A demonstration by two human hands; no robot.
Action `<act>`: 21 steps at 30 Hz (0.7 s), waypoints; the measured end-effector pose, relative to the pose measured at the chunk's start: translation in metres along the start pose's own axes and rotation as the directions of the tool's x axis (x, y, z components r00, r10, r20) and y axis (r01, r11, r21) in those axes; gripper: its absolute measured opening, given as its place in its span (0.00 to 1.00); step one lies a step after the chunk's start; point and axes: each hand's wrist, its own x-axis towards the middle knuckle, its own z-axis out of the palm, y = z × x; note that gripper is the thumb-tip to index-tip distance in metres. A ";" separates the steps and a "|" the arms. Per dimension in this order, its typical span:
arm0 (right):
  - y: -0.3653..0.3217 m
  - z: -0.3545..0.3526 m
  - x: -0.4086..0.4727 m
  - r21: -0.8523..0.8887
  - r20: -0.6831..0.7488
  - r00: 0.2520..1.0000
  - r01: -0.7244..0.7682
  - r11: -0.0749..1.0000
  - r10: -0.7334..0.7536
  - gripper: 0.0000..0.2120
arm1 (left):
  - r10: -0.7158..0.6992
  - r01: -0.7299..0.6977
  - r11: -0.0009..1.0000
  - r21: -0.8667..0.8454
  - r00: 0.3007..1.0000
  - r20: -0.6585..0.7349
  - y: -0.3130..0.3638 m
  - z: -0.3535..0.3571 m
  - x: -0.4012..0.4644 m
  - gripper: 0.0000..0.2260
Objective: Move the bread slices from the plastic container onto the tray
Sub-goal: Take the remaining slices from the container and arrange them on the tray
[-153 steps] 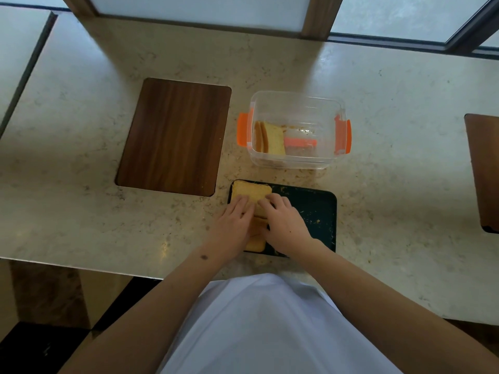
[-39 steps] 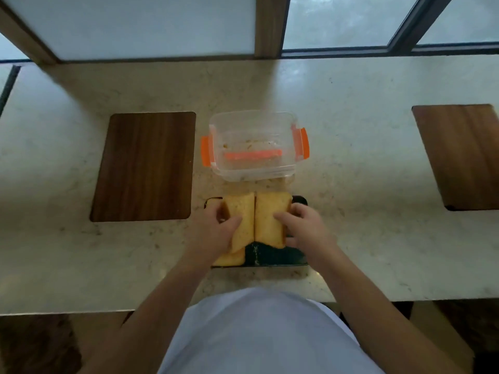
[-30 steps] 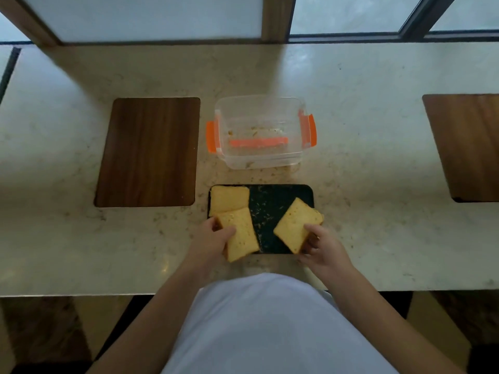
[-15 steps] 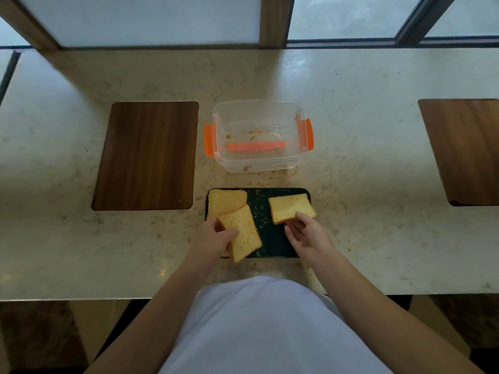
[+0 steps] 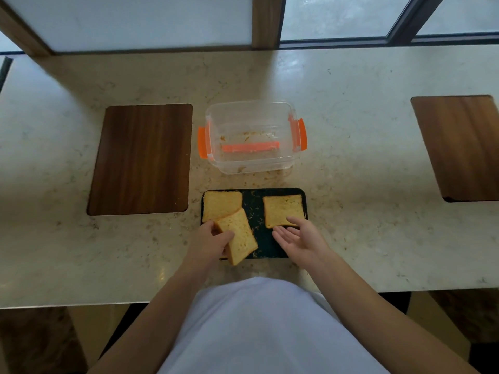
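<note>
The clear plastic container (image 5: 286,160) with orange clips stands behind the black tray (image 5: 266,245) and holds only crumbs. One bread slice (image 5: 220,205) lies flat at the tray's back left. Another slice (image 5: 282,210) lies flat at the back right. My left hand (image 5: 206,242) grips a third slice (image 5: 239,238), tilted over the tray's front left and overlapping the back-left slice. My right hand (image 5: 299,237) hovers palm up, fingers spread, just in front of the right slice and holds nothing.
A dark wooden board (image 5: 140,159) is set into the marble counter left of the container. Another wooden board (image 5: 461,147) sits at the far right. Crumbs are scattered between container and tray. The counter's front edge runs close to my body.
My right hand has laid its slice flat at the tray's back right, let go and drawn back with the palm up. My left hand keeps holding its tilted slice.
</note>
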 end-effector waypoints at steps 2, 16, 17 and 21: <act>-0.002 0.005 0.002 0.025 -0.007 1.000 -0.006 1.000 0.006 0.32 | 0.003 -0.003 1.000 0.002 1.000 0.002 0.001 0.000 -0.001 0.08; -0.012 0.012 0.012 -0.138 -0.014 0.999 0.035 0.990 -0.037 0.29 | 0.011 -0.011 1.000 0.027 1.000 -0.010 0.003 0.001 0.001 0.06; -0.012 0.011 0.012 -0.165 -0.016 0.999 0.039 0.986 -0.042 0.28 | 0.010 -0.009 0.999 0.035 1.000 -0.013 0.003 0.001 0.001 0.06; -0.009 -0.002 0.008 -0.436 -0.026 0.992 0.099 0.895 -0.122 0.19 | 0.017 -0.016 0.997 0.076 1.000 -0.022 0.003 0.003 -0.001 0.04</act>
